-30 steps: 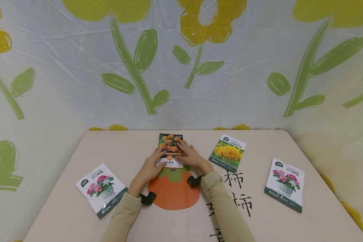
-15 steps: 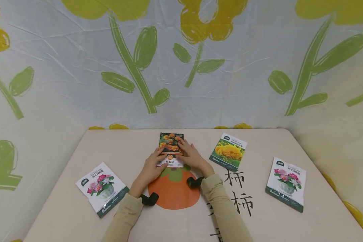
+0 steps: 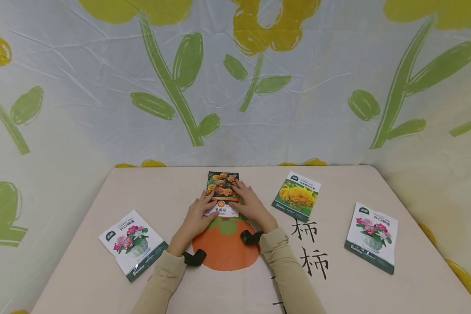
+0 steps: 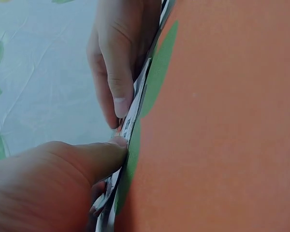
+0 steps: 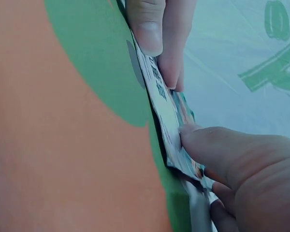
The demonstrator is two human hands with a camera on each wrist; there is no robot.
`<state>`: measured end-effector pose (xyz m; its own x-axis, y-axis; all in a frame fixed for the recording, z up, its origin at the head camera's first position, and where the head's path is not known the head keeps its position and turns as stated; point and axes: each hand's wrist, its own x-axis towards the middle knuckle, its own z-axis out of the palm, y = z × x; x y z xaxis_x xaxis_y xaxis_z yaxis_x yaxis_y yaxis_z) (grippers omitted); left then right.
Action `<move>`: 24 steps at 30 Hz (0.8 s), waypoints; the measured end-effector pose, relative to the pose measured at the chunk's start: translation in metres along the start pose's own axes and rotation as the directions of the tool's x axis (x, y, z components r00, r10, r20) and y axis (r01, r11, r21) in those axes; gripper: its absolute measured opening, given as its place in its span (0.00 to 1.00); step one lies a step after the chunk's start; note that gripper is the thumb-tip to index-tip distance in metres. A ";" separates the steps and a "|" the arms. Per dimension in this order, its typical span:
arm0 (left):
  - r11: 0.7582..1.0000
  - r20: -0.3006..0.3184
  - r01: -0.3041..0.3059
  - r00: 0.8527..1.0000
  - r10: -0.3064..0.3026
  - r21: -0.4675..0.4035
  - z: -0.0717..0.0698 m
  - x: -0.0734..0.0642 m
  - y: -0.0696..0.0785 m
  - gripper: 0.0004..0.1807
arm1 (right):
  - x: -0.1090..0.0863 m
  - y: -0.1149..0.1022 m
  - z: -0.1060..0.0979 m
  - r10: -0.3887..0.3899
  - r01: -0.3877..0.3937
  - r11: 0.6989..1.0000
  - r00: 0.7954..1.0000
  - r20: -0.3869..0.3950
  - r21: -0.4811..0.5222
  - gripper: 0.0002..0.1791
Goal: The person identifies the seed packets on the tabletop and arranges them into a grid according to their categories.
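The orange-flower packet (image 3: 222, 194) lies mid-frame (near the far edge of the bench (image 3: 168, 187)), between the left grip (image 3: 197, 217) and right grip (image 3: 254, 206). Both look released, fingers extended onto its sides, thumbs touching its white lower part.

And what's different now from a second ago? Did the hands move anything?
Nothing has visibly moved; only the head view has shifted slightly. The left hand and right hand still touch the orange-flower packet. The yellow-flower packet and both pink-flower packets lie as before.
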<state>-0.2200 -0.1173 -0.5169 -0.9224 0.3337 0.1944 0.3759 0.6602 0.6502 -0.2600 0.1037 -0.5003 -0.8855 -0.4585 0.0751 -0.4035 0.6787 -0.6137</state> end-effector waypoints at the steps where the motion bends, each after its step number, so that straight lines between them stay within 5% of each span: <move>1: 1.000 0.005 0.000 1.000 0.000 -0.002 0.000 0.000 0.000 0.26 | -0.001 0.000 0.000 0.004 -0.004 1.000 1.000 0.000 0.005 0.35; 24: 1.000 -0.016 -0.010 1.000 0.010 -0.021 -0.003 0.000 0.002 0.26 | -0.004 -0.004 -0.001 -0.032 0.033 0.993 0.999 0.018 -0.111 0.32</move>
<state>-0.2194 -0.1179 -0.5139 -0.9199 0.3295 0.2125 0.3835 0.6427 0.6633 -0.2551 0.1033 -0.4968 -0.8680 -0.4901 0.0803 -0.4559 0.7222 -0.5202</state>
